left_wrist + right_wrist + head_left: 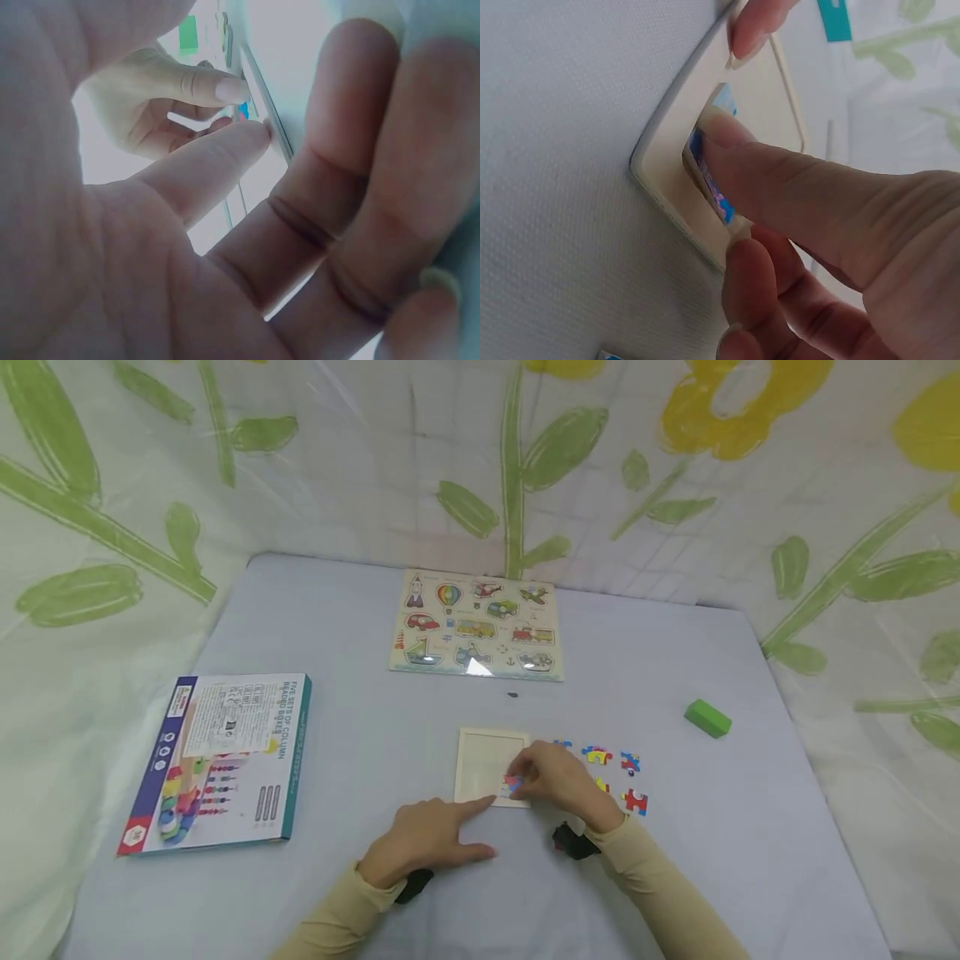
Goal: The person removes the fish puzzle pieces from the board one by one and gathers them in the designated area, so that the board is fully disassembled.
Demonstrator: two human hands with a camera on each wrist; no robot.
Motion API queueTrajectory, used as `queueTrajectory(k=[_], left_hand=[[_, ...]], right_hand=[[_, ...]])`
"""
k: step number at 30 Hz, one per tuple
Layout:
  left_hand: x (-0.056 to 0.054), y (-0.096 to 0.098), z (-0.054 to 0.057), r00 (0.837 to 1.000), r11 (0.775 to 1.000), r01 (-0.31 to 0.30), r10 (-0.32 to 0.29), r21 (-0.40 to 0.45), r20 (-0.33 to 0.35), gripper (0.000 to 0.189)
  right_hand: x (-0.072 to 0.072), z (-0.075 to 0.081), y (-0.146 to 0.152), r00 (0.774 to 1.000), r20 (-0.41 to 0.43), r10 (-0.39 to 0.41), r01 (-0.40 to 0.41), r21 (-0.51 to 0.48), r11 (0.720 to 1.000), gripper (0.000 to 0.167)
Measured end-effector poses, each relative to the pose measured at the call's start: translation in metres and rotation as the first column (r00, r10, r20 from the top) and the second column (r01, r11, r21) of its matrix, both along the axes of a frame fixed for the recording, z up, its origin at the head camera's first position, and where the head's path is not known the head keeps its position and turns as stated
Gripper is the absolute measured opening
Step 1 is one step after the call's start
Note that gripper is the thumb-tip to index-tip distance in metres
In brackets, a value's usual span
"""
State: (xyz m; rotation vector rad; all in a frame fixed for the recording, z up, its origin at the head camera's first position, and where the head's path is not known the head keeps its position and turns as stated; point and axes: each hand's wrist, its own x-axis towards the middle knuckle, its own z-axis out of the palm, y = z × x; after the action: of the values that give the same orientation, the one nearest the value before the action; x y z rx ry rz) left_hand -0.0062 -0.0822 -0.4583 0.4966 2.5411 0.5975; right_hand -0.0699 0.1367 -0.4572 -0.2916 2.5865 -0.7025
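Note:
A small square wooden puzzle tray [460,767] lies in the middle of the table. In its near right corner my right hand [558,778] pinches a colourful jigsaw piece [512,784]. The right wrist view shows the thumb on the face of the piece [726,206], which sits tilted against the inner edge of the tray [660,161]. My left hand [429,837] rests at the near side, index finger stretched out to the tray's rim and thumb spread apart. Several loose jigsaw pieces [635,802] lie to the right of the tray, some partly hidden by the right hand.
Behind the tray lies a vehicle peg puzzle board [476,628], with a small dark bit [513,695] in front of it. A boxed toy set [225,760] is at the left. A green block [708,718] stands at the right. Painted curtains [337,485] enclose the table.

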Motion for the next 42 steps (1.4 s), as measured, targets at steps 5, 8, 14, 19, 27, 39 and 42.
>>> queueTrajectory(k=[5, 8, 14, 19, 27, 39, 42], left_hand=[[0.0, -0.001, 0.002, 1.0, 1.0, 0.009, -0.009, 0.0, 0.012, 0.072], [0.0, -0.001, 0.002, 1.0, 1.0, 0.01, -0.01, -0.006, 0.017, 0.072], [0.0, 0.0, 0.001, 1.0, 1.0, 0.011, -0.011, -0.014, 0.01, 0.071], [0.001, 0.001, 0.0, 1.0, 1.0, 0.008, -0.008, -0.015, -0.002, 0.071], [0.0, 0.001, 0.001, 1.0, 1.0, 0.004, -0.004, -0.027, 0.009, 0.071], [0.0, 0.001, 0.005, 1.0, 1.0, 0.009, -0.009, -0.02, 0.029, 0.07], [-0.002, 0.001, 0.006, 0.999, 1.0, 0.0, 0.0, -0.015, 0.034, 0.07]], right_hand=[[0.004, -0.002, 0.0, 1.0, -0.001, -0.011, 0.011, -0.068, 0.998, 0.014], [0.006, -0.003, 0.001, 1.0, -0.005, -0.004, 0.003, -0.104, 0.995, 0.016], [0.008, -0.003, 0.001, 0.998, -0.049, -0.036, 0.034, -0.038, 0.999, 0.036], [0.007, -0.004, 0.001, 0.997, -0.058, -0.053, 0.054, 0.017, 0.998, 0.028], [0.007, -0.003, 0.003, 0.998, -0.063, -0.03, 0.025, -0.074, 0.997, 0.012], [0.008, 0.003, 0.032, 0.994, 0.025, -0.103, 0.106, -0.3, 0.948, 0.014], [0.009, 0.016, 0.064, 0.976, 0.114, -0.186, 0.215, -0.352, 0.911, 0.019]])
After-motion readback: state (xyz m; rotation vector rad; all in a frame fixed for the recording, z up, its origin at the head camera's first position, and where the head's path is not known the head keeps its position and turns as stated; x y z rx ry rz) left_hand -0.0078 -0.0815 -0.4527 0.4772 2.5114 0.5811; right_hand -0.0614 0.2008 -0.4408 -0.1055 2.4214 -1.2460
